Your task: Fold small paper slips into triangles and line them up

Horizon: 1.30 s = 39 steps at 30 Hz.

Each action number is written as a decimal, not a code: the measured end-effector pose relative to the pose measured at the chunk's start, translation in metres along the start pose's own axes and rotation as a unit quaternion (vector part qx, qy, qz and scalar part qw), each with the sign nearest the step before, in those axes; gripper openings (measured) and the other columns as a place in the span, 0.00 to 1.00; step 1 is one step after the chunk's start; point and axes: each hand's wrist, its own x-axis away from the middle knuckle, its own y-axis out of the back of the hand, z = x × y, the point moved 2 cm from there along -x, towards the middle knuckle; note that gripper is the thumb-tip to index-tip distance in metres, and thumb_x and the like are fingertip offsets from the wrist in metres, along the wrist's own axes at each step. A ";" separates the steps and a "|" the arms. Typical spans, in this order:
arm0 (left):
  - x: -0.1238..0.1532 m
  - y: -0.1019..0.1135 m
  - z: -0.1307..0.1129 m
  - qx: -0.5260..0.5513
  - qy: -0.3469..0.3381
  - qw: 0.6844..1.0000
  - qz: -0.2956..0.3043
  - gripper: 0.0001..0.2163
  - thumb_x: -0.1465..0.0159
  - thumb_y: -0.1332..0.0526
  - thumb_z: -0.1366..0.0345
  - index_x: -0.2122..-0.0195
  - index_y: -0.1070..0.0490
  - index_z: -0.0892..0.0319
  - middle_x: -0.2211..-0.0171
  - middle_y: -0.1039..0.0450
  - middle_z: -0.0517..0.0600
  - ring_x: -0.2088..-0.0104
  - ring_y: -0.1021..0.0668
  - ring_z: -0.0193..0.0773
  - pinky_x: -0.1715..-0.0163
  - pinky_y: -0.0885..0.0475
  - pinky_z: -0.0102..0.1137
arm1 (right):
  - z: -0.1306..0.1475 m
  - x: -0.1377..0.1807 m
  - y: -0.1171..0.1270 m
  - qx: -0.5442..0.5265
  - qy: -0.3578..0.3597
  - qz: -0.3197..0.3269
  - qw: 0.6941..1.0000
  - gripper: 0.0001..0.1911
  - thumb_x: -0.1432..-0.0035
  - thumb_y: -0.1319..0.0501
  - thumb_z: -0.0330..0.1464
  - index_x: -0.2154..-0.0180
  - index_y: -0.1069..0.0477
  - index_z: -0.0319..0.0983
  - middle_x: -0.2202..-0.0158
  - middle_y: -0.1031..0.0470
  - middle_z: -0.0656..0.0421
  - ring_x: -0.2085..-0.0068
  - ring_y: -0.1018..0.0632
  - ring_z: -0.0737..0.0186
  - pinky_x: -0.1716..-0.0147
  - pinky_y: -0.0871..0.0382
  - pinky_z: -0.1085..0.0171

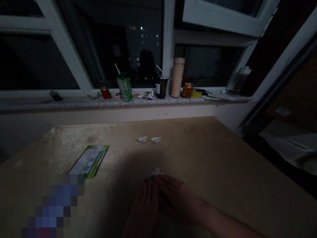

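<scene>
A small white-and-green printed folded wrapper [157,171] lies on the table at my fingertips, its near part hidden under my hands. My left hand [146,201] comes from below, its fingers close together and pressed at the wrapper's near edge. From the right, my right hand [177,195] reaches over, fingers together and resting on the wrapper. The two hands touch. Farther up the table lie two similar small folded wrappers, the left wrapper [143,139] and the right wrapper [156,139], side by side. Dim light hides the fingertips' detail.
A green-and-white printed packet [90,160] lies flat on the wooden table [210,158] at the left. Behind, the windowsill [146,102] bears a green cup [124,87], a dark cup [161,88], a beige flask [177,77] and a gold can [187,90]. The lower left is blurred out.
</scene>
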 end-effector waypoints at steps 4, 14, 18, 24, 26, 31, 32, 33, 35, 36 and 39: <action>-0.002 0.004 0.006 0.053 -0.032 0.998 0.007 0.22 0.44 0.54 0.79 0.50 0.32 0.71 0.53 0.27 0.65 0.54 0.24 0.52 0.58 0.27 0.43 | 0.001 0.001 0.002 -0.006 -0.005 0.008 1.000 0.29 0.39 0.46 0.39 0.40 0.44 0.32 0.39 0.41 0.50 0.37 0.42 0.56 0.37 0.50 0.59; -0.017 0.016 0.015 0.066 -0.046 0.986 0.143 0.21 0.45 0.49 0.80 0.49 0.32 0.69 0.52 0.28 0.65 0.54 0.24 0.53 0.58 0.27 0.44 | 0.001 -0.002 0.007 -0.057 -0.002 -0.008 0.998 0.29 0.39 0.45 0.38 0.40 0.43 0.34 0.40 0.38 0.51 0.38 0.41 0.57 0.38 0.49 0.60; -0.029 0.025 0.036 0.143 -0.017 0.970 0.195 0.19 0.42 0.50 0.83 0.52 0.30 0.64 0.58 0.24 0.58 0.63 0.21 0.44 0.62 0.26 0.37 | -0.008 0.003 0.005 -0.124 -0.027 -0.029 0.992 0.23 0.38 0.46 0.33 0.41 0.41 0.39 0.38 0.42 0.54 0.38 0.40 0.60 0.40 0.45 0.61; -0.035 0.025 0.049 0.193 0.038 0.964 0.178 0.15 0.38 0.50 0.80 0.56 0.29 0.62 0.63 0.24 0.53 0.64 0.22 0.43 0.60 0.29 0.39 | -0.033 0.012 0.002 -0.063 -0.143 -0.190 0.969 0.21 0.43 0.42 0.29 0.47 0.35 0.40 0.42 0.37 0.50 0.41 0.36 0.54 0.40 0.47 0.47; -0.036 0.024 0.050 0.201 0.051 0.963 0.170 0.13 0.36 0.50 0.78 0.58 0.28 0.61 0.64 0.24 0.53 0.64 0.23 0.44 0.60 0.30 0.40 | -0.035 0.012 0.003 -0.014 -0.145 -0.202 0.968 0.11 0.45 0.39 0.30 0.58 0.28 0.42 0.51 0.28 0.53 0.47 0.30 0.53 0.42 0.47 0.42; -0.041 0.020 0.055 0.260 0.079 0.953 0.133 0.10 0.35 0.48 0.70 0.56 0.29 0.59 0.60 0.26 0.53 0.60 0.25 0.43 0.58 0.31 0.38 | -0.027 0.009 0.008 0.057 -0.092 -0.182 0.977 0.08 0.40 0.42 0.28 0.61 0.27 0.43 0.60 0.24 0.58 0.53 0.27 0.58 0.42 0.46 0.43; -0.041 0.018 0.056 0.276 0.084 0.948 0.133 0.10 0.35 0.47 0.70 0.55 0.30 0.59 0.59 0.27 0.53 0.59 0.26 0.43 0.58 0.32 0.37 | -0.025 0.009 0.009 0.071 -0.077 -0.176 0.979 0.10 0.40 0.44 0.27 0.59 0.27 0.43 0.60 0.24 0.58 0.53 0.27 0.58 0.42 0.47 0.42; -0.041 0.016 0.057 0.292 0.089 0.943 0.134 0.11 0.35 0.46 0.69 0.54 0.30 0.59 0.58 0.27 0.53 0.59 0.26 0.43 0.57 0.32 0.37 | -0.023 0.008 0.009 0.085 -0.062 -0.167 0.980 0.11 0.39 0.45 0.27 0.58 0.28 0.43 0.60 0.24 0.58 0.53 0.27 0.58 0.42 0.47 0.43; -0.041 0.011 0.058 0.318 0.103 0.934 0.129 0.12 0.35 0.46 0.68 0.51 0.32 0.59 0.56 0.28 0.53 0.57 0.26 0.43 0.56 0.32 0.37 | -0.019 0.008 0.009 0.108 -0.042 -0.150 0.982 0.12 0.38 0.47 0.26 0.57 0.28 0.41 0.60 0.24 0.56 0.53 0.27 0.57 0.41 0.47 0.43; -0.041 0.009 0.058 0.330 0.108 0.930 0.122 0.13 0.35 0.46 0.67 0.50 0.33 0.59 0.55 0.29 0.53 0.56 0.27 0.43 0.54 0.33 0.38 | -0.018 0.008 0.009 0.116 -0.037 -0.144 0.982 0.11 0.38 0.47 0.26 0.57 0.28 0.40 0.60 0.24 0.55 0.53 0.27 0.57 0.41 0.47 0.44; -0.040 0.003 0.060 0.362 0.122 0.918 0.105 0.17 0.36 0.45 0.67 0.46 0.36 0.58 0.52 0.30 0.53 0.53 0.28 0.43 0.52 0.34 0.38 | -0.015 0.008 0.007 0.121 -0.032 -0.137 0.983 0.11 0.38 0.47 0.27 0.56 0.29 0.37 0.59 0.25 0.53 0.54 0.27 0.56 0.41 0.45 0.45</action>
